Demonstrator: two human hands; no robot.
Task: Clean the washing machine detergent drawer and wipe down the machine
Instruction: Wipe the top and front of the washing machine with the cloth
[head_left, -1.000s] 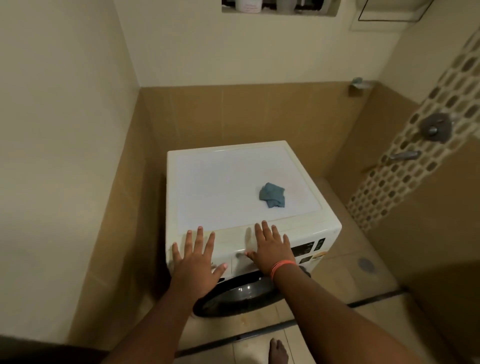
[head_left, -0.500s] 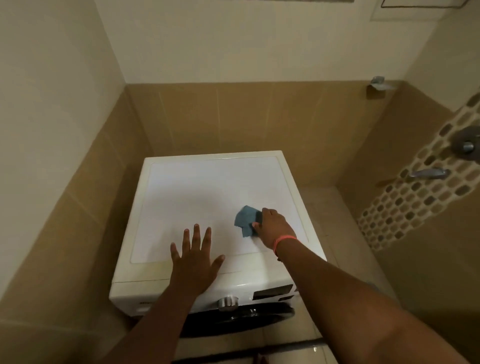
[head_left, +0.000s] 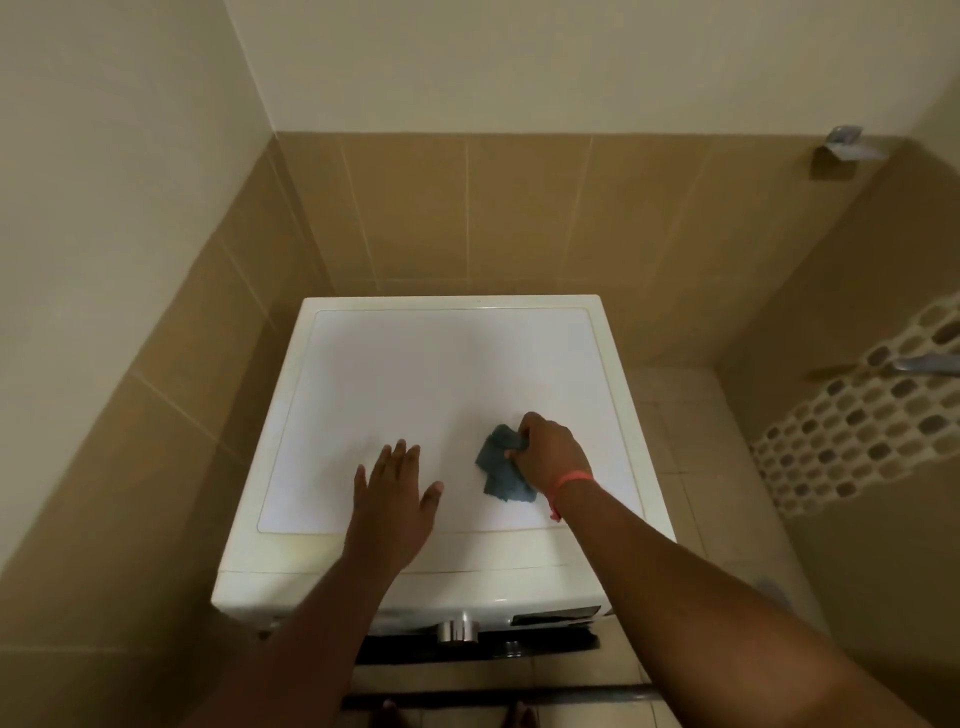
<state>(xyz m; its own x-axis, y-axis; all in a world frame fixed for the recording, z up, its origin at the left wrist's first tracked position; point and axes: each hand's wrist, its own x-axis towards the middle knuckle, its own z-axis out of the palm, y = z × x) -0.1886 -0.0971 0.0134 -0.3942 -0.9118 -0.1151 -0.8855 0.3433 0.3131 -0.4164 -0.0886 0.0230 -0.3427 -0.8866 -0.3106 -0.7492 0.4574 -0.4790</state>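
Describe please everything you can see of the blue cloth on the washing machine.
The blue cloth is a small piece of soft, dull blue-grey fabric, crumpled and folded over itself, not spread flat. It lies on the white top of the washing machine, toward the front right part. The right hand grips its upper edge with curled fingers; the lower part rests loosely on the top. The left hand does not touch it.

Glossy washer top (head_left: 415, 384) (cloth (head_left: 501, 467) matt).
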